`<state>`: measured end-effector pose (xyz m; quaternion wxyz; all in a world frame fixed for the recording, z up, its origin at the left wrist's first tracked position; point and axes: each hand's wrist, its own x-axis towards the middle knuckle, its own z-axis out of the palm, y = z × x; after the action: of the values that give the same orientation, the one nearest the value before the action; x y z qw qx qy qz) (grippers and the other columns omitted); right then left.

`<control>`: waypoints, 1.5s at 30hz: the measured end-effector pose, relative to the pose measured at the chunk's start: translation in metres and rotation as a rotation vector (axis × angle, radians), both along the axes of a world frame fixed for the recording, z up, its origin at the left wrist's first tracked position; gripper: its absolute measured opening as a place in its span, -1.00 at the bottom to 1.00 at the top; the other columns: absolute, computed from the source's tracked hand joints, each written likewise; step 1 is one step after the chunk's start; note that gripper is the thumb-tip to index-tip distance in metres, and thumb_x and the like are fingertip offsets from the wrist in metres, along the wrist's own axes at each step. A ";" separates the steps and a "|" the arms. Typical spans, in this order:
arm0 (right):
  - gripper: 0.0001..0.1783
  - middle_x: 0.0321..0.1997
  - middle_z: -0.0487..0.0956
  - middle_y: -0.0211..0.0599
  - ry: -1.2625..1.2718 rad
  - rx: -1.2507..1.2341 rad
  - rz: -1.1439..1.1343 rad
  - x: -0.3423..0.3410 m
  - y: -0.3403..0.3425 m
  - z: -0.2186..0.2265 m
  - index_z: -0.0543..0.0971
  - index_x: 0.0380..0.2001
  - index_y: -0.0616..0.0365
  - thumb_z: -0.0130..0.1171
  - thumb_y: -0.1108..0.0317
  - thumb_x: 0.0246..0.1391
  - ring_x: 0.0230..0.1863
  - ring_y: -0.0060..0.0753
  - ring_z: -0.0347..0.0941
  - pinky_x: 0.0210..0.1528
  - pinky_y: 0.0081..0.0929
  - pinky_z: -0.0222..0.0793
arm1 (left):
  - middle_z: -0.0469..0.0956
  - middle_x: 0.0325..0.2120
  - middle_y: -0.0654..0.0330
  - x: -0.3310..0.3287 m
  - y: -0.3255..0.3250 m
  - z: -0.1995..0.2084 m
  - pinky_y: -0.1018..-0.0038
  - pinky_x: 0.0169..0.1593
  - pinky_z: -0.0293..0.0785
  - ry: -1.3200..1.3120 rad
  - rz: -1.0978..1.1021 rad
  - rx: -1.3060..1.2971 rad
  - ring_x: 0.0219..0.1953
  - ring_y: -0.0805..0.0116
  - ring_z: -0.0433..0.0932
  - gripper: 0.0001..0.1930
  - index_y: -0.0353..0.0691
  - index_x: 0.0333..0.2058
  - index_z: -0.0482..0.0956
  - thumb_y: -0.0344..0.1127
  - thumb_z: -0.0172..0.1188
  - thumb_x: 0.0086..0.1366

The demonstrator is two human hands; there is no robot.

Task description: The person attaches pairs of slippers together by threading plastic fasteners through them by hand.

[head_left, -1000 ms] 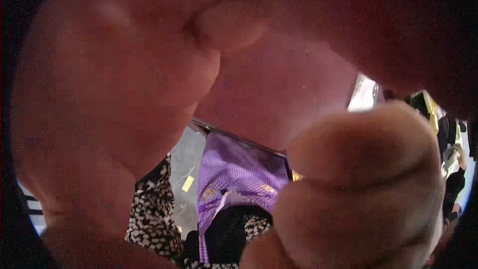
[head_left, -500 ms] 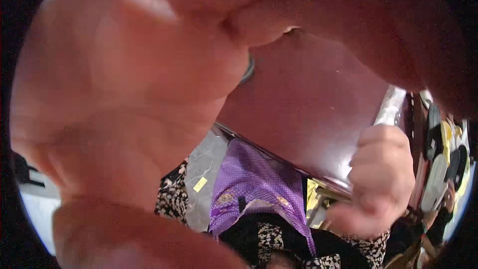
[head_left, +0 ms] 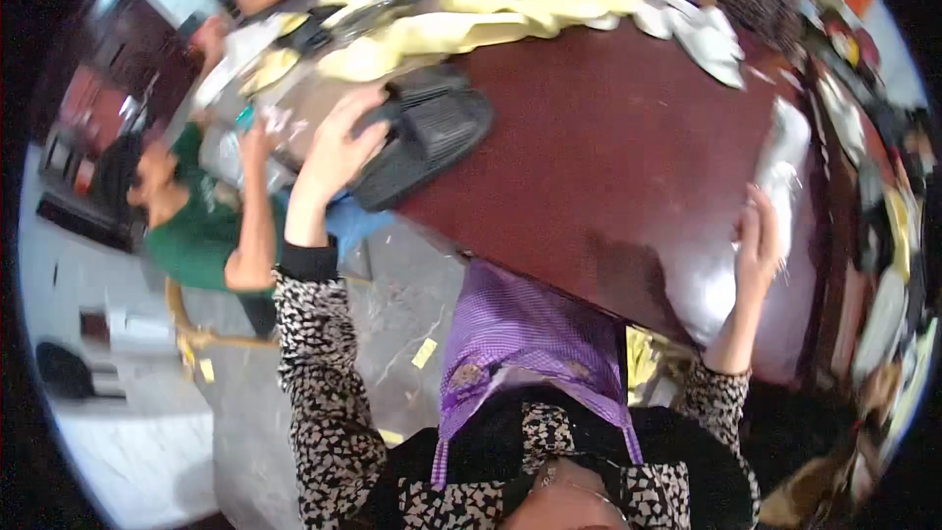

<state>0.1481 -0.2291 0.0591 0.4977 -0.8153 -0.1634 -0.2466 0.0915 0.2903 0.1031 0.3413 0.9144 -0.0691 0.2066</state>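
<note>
My left hand [head_left: 343, 147] reaches over the left side of the dark red table [head_left: 599, 157]. Its fingers are apart, beside a pair of black slippers [head_left: 427, 128] lying together; whether a fingertip touches them is unclear. At the table's right side, my right hand [head_left: 759, 240] has its fingers loosely stretched against a long bundle of clear, shiny plastic [head_left: 783, 162]. Blur hides how firmly the fingers meet the plastic.
Pale yellow slippers [head_left: 471, 31] line the far edge, with white ones [head_left: 702, 34] farther right. A person in green [head_left: 201, 226] works at left, holding clear plastic. Others are across the table. More footwear [head_left: 873, 334] lies at far right.
My left hand and arm, which covered much of the view close up, have moved away to the black slippers. My right hand has gone from a fist to looser fingers, farther up the table.
</note>
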 end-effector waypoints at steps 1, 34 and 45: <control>-0.73 -0.53 0.42 -0.46 0.096 0.093 -0.089 -0.002 -0.008 -0.001 0.50 -0.06 0.16 -0.08 0.51 0.19 -0.53 -0.72 0.27 -0.52 -0.72 0.16 | 0.40 0.01 -0.08 0.016 0.021 -0.035 0.35 0.15 0.26 0.110 0.082 0.119 0.10 0.09 0.35 -0.55 -0.40 -0.01 0.39 -0.29 0.17 0.16; -0.89 -0.35 0.46 -0.21 -0.078 -0.680 -0.113 0.004 -0.007 0.003 0.52 -0.48 0.17 0.10 0.55 -0.18 -0.27 -0.12 0.35 -0.20 -0.28 0.28 | 0.45 -0.51 0.05 0.076 -0.150 -0.067 0.35 -0.41 0.40 0.037 0.122 -0.115 -0.50 0.20 0.48 -0.76 -0.38 -0.36 0.46 -0.30 0.22 0.11; -0.90 -0.40 0.54 -0.25 -0.180 -0.380 0.087 -0.007 0.065 0.027 0.54 -0.52 0.19 0.20 0.57 -0.22 -0.32 -0.22 0.43 -0.28 -0.38 0.33 | 0.47 -0.40 0.17 0.033 -0.279 -0.038 0.54 -0.29 0.41 0.084 -0.534 -0.594 -0.36 0.40 0.48 -0.92 -0.33 -0.37 0.47 -0.55 0.15 0.14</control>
<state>0.1410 -0.1644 0.0857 0.3284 -0.8614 -0.2859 -0.2614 0.1240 0.0116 0.0652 0.6349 0.7335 -0.2275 0.0842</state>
